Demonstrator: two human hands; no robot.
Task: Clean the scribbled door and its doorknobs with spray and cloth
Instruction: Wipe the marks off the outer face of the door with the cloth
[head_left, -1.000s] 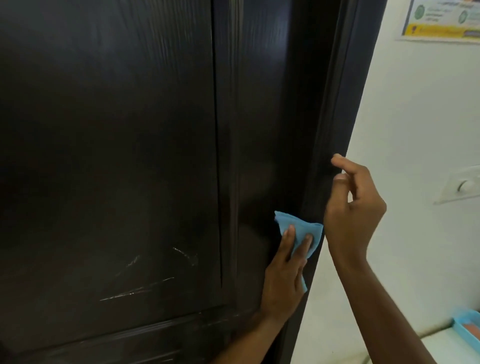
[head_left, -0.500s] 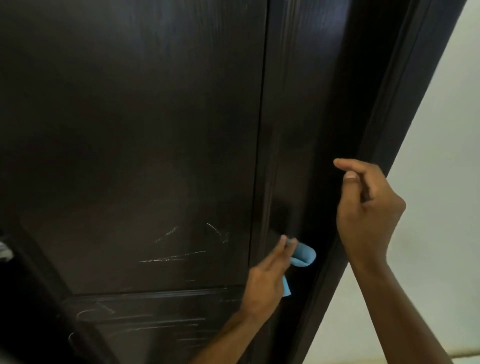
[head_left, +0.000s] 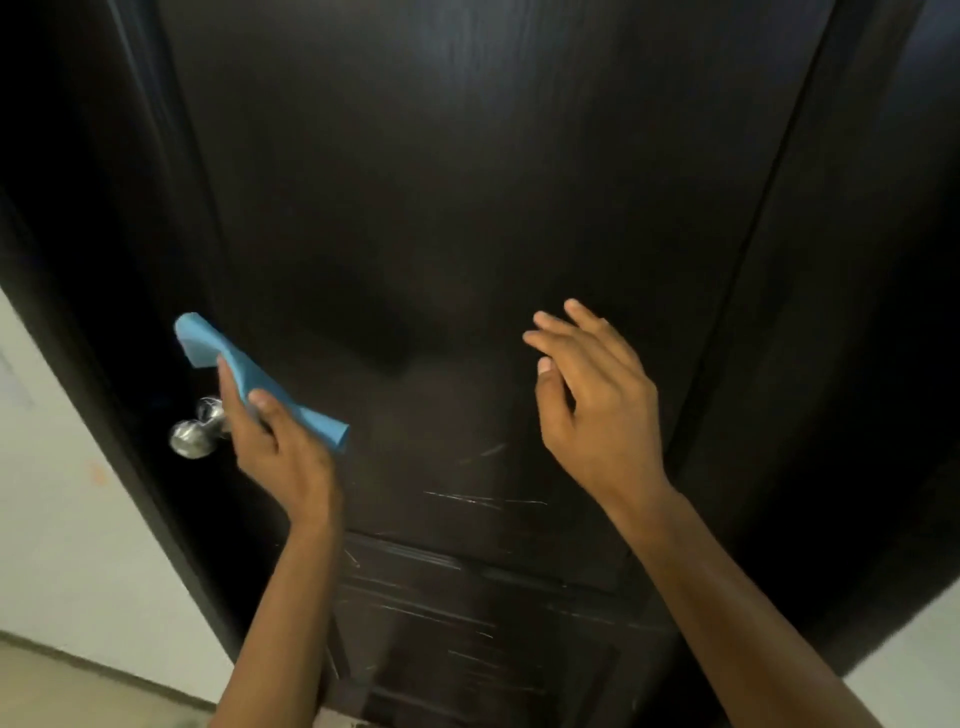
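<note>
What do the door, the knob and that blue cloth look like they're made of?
Door: dark wood or wood-look laminate, faint grain, soft sheen. Doorknob: polished metal, judging by its bright reflections. Blue cloth: thin soft fabric, probably microfibre; it folds limply in the left hand.

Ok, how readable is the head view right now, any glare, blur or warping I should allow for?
Head view: the dark door is dim, with faint sheen streaks near the top; the scribbles read pale against it; the doorknob glints brightly; the blue cloth in the left hand and the right hand look slightly soft from motion; wide-angle bowing bends the door edges.
</note>
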